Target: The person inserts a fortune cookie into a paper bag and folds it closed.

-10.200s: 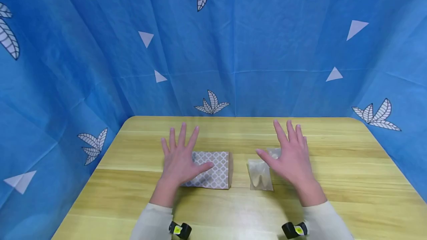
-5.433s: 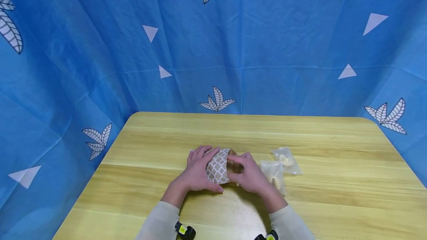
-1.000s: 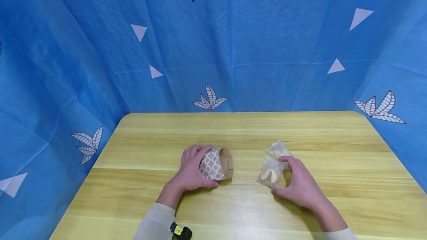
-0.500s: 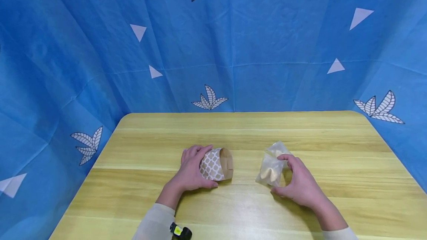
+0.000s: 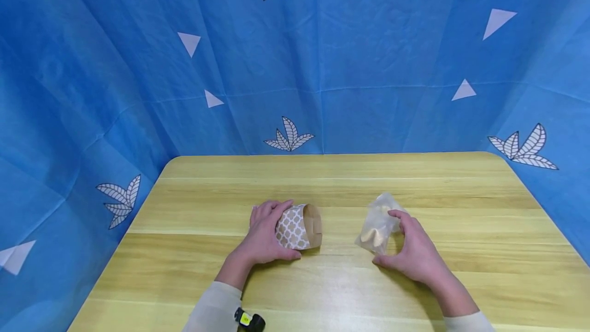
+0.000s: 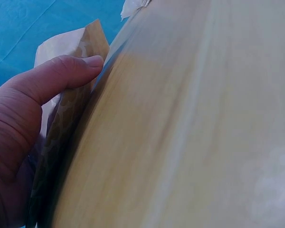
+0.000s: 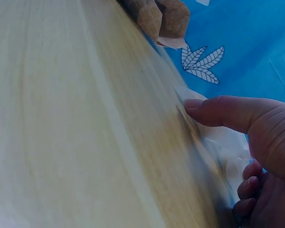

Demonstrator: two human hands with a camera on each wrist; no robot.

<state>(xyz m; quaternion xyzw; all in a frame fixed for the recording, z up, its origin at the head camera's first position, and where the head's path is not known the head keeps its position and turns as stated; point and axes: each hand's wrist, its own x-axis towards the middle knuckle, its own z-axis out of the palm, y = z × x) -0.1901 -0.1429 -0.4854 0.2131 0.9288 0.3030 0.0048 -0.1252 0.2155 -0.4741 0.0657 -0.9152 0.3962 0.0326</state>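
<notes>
My left hand (image 5: 265, 237) grips a brown paper bag (image 5: 292, 227) with a white lattice print, lying on its side, its mouth held agape to the right. In the left wrist view, the thumb (image 6: 76, 71) lies along the bag's near side. To the right, my right hand (image 5: 417, 252) curls round a small clear packet (image 5: 375, 229) holding a pale folded piece like a fortune cookie. Its thumb (image 7: 213, 111) meets the packet's near edge and the index finger reaches the far side. A second clear packet (image 5: 386, 200) lies just behind, overlapped by the first and partly hidden by the fingers.
Both hands work over a light wood table (image 5: 332, 291) with rounded far corners. A blue curtain (image 5: 392, 55) with white leaves and triangles hangs behind it. A black wrist camera (image 5: 250, 319) sits at the left cuff.
Since the earliest frame, my left hand has taken hold of the paper bag and its mouth has been opened. My right hand has moved to the packets; the near one has just shifted slightly away.
</notes>
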